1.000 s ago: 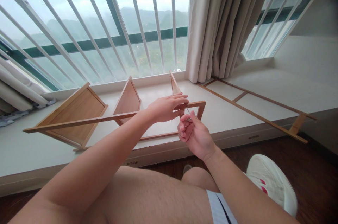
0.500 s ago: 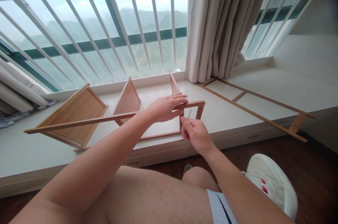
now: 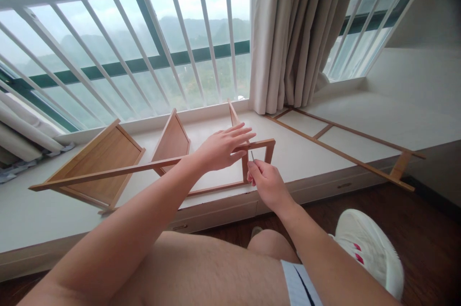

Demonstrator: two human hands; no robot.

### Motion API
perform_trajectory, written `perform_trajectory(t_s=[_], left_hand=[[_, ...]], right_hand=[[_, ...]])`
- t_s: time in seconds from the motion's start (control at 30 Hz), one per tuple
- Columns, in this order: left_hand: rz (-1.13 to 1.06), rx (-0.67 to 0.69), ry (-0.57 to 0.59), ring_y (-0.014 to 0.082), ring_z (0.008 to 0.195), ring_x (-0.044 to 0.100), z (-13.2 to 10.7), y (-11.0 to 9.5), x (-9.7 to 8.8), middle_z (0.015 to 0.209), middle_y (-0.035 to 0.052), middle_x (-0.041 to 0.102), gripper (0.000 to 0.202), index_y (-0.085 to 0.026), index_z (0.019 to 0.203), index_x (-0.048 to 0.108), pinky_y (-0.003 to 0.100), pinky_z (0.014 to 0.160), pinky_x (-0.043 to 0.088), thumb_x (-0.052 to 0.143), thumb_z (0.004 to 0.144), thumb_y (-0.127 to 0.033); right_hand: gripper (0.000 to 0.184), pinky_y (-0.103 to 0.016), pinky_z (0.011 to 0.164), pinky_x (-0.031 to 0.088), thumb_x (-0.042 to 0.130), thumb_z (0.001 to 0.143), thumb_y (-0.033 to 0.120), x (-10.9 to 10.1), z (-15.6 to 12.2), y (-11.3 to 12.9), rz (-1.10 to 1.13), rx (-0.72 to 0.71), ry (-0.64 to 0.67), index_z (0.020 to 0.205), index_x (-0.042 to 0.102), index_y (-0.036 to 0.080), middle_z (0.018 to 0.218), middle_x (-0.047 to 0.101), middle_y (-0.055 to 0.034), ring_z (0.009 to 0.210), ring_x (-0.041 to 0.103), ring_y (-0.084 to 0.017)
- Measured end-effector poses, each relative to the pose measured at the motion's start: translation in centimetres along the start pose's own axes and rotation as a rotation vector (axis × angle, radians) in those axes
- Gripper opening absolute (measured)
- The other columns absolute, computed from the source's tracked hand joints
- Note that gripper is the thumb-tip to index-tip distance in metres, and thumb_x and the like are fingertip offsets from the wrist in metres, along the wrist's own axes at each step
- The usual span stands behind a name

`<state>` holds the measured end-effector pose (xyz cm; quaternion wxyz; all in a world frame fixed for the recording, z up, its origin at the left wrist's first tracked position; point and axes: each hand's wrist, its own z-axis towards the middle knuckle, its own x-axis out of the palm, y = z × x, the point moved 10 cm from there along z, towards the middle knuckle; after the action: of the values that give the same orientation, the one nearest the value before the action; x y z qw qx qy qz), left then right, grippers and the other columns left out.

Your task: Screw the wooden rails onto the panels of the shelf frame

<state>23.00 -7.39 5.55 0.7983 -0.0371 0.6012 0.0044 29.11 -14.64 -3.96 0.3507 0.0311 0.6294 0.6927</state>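
A wooden shelf frame (image 3: pixel 122 170) lies on its side on the white window ledge, with several panels standing up from it. Across its upper rail, near the right end, rests my left hand (image 3: pixel 225 146), fingers stretched out and spread, the thumb along the rail. Just below and to the right, my right hand (image 3: pixel 268 181) is closed on a thin metal rod, apparently a hex key (image 3: pixel 252 155). Its tip points up toward the rail beside the short crosspiece (image 3: pixel 245 167). Whether the tip sits in a screw is hidden by its small size.
A second wooden frame (image 3: pixel 355 159), ladder-shaped, lies to the right and overhangs the edge of the ledge (image 3: pixel 216 202). Behind are white railings (image 3: pixel 201 46) and a beige curtain (image 3: pixel 284 32). My leg and a white shoe (image 3: pixel 370 253) are below.
The hex key has swung from leaning right over the opening to pointing up-left beside the crosspiece. My left fingers have straightened and spread. The view has shifted slightly.
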Motion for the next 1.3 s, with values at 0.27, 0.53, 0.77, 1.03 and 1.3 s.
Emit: perform_trajectory(t_s=[0.27,0.53,0.77,1.03,1.3], left_hand=[[-0.619,-0.278,-0.288,0.0151,0.076,0.058,-2.6,-2.4,0.4,0.081,0.0044,0.064,0.016,-0.019,0.091,0.063,0.027,0.069,0.047,0.05,0.092,-0.028],[-1.496,-0.911,-0.386,0.0067,0.046,0.033,-4.9,-1.6,8.8,0.058,-0.0064,0.036,0.027,-0.019,0.078,0.05,0.018,0.04,0.024,0.062,0.082,-0.043],[-1.686,-0.946,-0.442,0.0046,0.05,0.031,-4.5,-1.5,10.0,0.061,-0.0042,0.041,0.031,-0.014,0.078,0.062,0.018,0.045,0.024,0.075,0.071,-0.041],[-1.947,-0.892,-0.397,0.005,0.046,0.024,-3.4,-1.3,10.7,0.055,-0.0077,0.027,0.035,-0.014,0.088,0.066,0.02,0.044,0.015,0.077,0.071,-0.042],[-2.021,-0.887,-0.308,0.0043,0.046,0.024,-2.9,-1.9,11.1,0.056,-0.0075,0.028,0.029,-0.014,0.085,0.062,0.018,0.045,0.016,0.076,0.074,-0.038]], right_hand=[[0.048,-0.025,0.053,0.031,0.039,0.097,0.048,-1.6,-0.4,1.4,0.074,-0.067,-0.098,0.06,0.052,0.019,0.053,0.05,0.0022,0.051,0.047,-0.012],[0.044,-0.025,0.053,0.029,0.045,0.094,0.04,-1.3,-0.6,2.0,-0.105,-0.08,-0.068,0.058,0.058,0.02,0.052,0.055,0.0011,0.049,0.045,-0.012],[0.04,-0.026,0.051,0.027,0.044,0.094,0.041,-1.3,-0.8,1.7,-0.224,-0.082,-0.096,0.06,0.052,0.02,0.054,0.053,0.0005,0.051,0.043,-0.014],[0.017,-0.024,0.057,0.039,0.058,0.087,0.036,-4.1,-1.5,3.2,-0.05,-0.18,-0.29,0.08,0.051,0.022,0.064,0.051,0.0048,0.055,0.048,-0.011],[0.013,-0.025,0.056,0.045,0.061,0.086,0.033,-3.7,-1.6,3.4,0.019,-0.219,-0.26,0.088,0.055,0.021,0.074,0.061,0.0019,0.057,0.054,-0.011]])
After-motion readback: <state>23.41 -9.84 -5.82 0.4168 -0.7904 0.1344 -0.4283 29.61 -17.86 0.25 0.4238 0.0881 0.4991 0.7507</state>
